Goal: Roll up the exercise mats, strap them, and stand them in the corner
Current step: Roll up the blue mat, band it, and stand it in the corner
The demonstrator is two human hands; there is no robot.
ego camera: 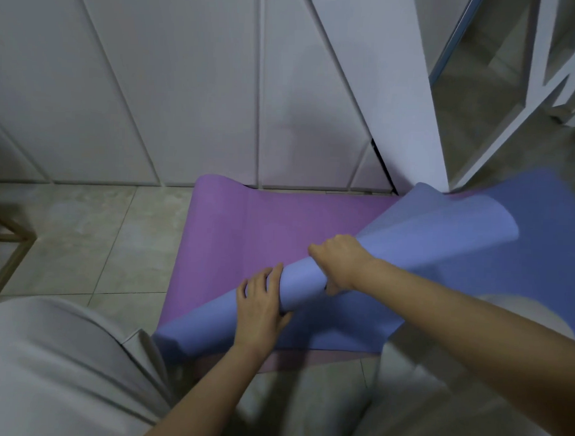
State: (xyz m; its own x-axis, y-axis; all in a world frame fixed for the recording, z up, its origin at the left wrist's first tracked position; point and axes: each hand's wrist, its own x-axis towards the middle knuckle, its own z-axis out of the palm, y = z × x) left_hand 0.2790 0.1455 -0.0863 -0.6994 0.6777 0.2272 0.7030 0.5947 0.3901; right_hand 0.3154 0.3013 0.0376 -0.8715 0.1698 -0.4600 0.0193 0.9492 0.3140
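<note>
A blue exercise mat (435, 236) lies partly rolled across a purple mat (246, 236) spread flat on the tiled floor. The roll runs diagonally from lower left to upper right and flares loose at its far end. My left hand (260, 301) rests against the near end of the roll, fingers mostly straight on the mat. My right hand (340, 258) grips the roll from above, its fingers curled round it. The unrolled part of the blue mat spreads to the right and towards me.
White panelled cabinet doors (186, 100) stand just behind the purple mat. A white wall corner (410, 124) and a glass door frame (499, 94) are at the right. A wooden frame (11, 244) stands at the left on the tiled floor (83, 236). My knees flank the mats.
</note>
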